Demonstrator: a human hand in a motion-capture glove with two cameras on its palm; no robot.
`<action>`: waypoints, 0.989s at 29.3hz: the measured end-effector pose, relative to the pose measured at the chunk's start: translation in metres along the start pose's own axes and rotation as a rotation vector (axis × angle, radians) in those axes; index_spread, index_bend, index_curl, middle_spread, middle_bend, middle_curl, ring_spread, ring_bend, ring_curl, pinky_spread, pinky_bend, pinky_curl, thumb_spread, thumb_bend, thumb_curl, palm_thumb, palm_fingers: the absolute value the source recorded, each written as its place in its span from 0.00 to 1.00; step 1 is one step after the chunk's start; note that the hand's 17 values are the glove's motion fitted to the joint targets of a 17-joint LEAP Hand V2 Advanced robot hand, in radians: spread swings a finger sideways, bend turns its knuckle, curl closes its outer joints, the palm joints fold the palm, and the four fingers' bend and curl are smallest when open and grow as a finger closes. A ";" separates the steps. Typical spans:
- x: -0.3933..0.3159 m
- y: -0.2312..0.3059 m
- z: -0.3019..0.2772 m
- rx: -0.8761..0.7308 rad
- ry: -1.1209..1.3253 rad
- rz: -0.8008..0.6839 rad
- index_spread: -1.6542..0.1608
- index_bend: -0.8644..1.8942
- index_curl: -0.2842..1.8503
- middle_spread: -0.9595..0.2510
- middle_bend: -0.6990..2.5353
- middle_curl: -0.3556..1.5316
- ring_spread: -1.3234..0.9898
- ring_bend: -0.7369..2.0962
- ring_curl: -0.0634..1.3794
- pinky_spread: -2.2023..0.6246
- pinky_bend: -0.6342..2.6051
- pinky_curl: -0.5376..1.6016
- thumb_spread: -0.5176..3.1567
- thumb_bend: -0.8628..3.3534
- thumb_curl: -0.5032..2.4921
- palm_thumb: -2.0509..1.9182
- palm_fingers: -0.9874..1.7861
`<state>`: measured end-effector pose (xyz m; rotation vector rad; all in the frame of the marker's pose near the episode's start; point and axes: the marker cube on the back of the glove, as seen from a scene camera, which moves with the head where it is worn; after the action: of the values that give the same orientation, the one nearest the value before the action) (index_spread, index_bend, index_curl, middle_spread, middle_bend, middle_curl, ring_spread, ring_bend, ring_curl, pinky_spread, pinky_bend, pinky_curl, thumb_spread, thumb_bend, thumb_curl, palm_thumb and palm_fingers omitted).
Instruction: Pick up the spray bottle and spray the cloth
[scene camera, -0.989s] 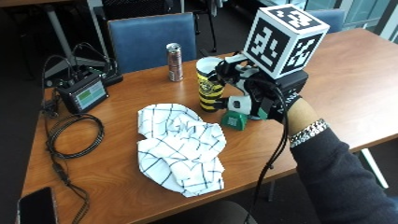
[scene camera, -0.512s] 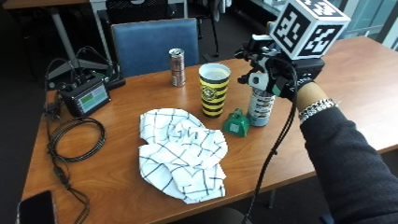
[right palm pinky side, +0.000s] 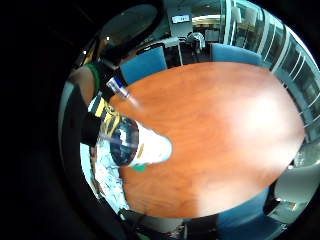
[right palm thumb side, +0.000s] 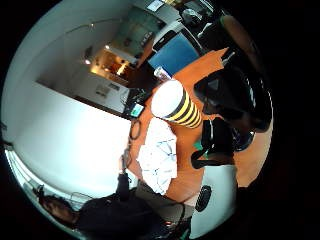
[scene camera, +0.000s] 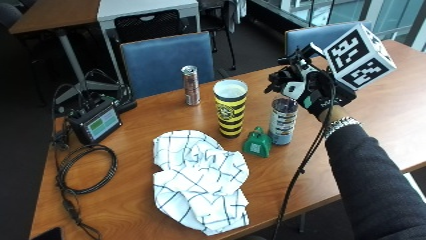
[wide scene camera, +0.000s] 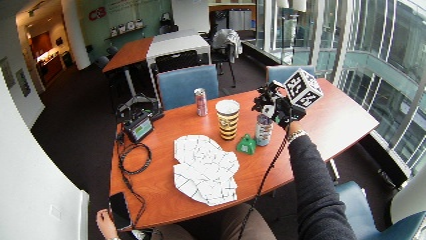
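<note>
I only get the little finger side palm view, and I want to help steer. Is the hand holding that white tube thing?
Observer: No. The outside view shows the gloved right hand just above the tall container, fingers relaxed.
Operator: Where's the cloth?
Observer: The checked cloth lies crumpled on the table, in front of the striped cup.
Operator: What's the green bit?
Observer: A small green object standing beside the container, on the cloth's side.

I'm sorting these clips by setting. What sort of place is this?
Probably an office meeting or break area: a large wooden table with blue upholstered chairs, more tables behind, and floor-to-ceiling glass walls.
</note>
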<state>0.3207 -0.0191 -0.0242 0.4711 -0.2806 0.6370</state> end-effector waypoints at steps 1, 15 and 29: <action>0.003 0.001 0.003 0.002 -0.049 0.008 0.70 0.34 0.26 0.61 0.31 0.39 0.48 0.43 0.29 0.81 0.24 0.38 0.41 0.23 0.31 0.75 0.69; 0.015 0.004 0.033 0.023 -0.422 0.109 0.71 0.35 0.26 0.56 0.34 0.42 0.46 0.43 0.31 0.75 0.28 0.40 0.34 0.21 0.34 0.77 0.76; -0.001 0.001 0.039 0.142 -0.570 0.003 0.73 0.42 0.31 0.56 0.36 0.44 0.46 0.39 0.30 0.77 0.23 0.36 0.31 0.20 0.36 0.76 0.77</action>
<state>0.3150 -0.0387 0.0097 0.7865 -0.7788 0.5171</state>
